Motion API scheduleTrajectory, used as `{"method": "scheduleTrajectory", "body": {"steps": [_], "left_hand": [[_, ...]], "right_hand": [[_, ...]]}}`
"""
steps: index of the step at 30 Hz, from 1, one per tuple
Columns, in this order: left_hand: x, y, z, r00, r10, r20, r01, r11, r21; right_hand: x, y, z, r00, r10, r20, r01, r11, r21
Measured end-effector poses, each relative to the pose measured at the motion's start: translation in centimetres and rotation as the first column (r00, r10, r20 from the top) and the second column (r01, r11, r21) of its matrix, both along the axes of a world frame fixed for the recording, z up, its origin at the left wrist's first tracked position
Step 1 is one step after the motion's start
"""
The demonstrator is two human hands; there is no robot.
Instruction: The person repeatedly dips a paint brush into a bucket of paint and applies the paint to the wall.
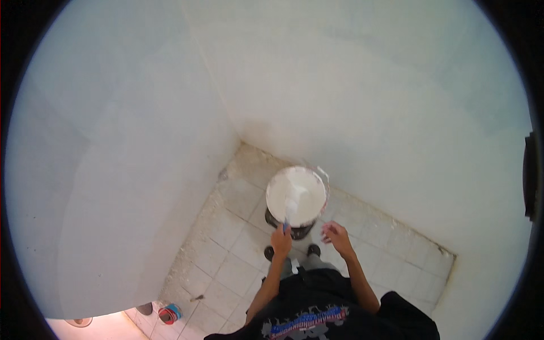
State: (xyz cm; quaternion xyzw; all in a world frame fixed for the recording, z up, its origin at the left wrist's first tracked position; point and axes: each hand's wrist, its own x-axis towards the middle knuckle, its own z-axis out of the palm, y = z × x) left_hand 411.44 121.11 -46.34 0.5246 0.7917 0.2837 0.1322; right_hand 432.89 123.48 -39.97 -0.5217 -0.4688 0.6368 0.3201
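Note:
My left hand (281, 241) grips the blue handle of a hand tool (286, 224). Its white-coated head reaches over and partly into a bucket (326, 199) of white, paint-like material (306, 182); whether it is a brush or a blade cannot be made out. The bucket has a smeared rim and a bail handle (324, 173) hanging on its far right side. Beneath it is a dark stand (301, 233), mostly hidden. My right hand (335, 236) is just right of the bucket's near edge, fingers apart and loosely curled, with nothing visible in it.
Pale walls (148, 170) meet in a corner beyond the bucket. The tiled floor (240, 263) has debris along its edges. A small red and blue can (170, 313) sits at lower left, near a small loose object (197, 298). My dark shoes (313, 250) are just below the stand.

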Motion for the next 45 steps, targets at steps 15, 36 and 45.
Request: {"method": "scheduleTrajectory", "body": {"steps": [15, 36, 45], "left_hand": [[5.2, 0.2, 5.8, -0.546, 0.016, 0.838, -0.121, 0.988, -0.098], [1.9, 2.4, 10.6, -0.599, 0.018, 0.800, 0.344, 0.908, 0.237], [-6.1, 1.8, 14.8, -0.467, -0.106, 0.878, 0.467, 0.813, 0.347]], "right_hand": [[2.0, 4.2, -3.3, 0.991, 0.131, -0.029, -0.121, 0.967, 0.222], [-7.7, 5.9, 1.6, 0.931, -0.279, 0.235, -0.133, 0.340, 0.931], [-8.5, 6.2, 1.1, 0.760, -0.136, 0.636, -0.503, 0.497, 0.707]]}}
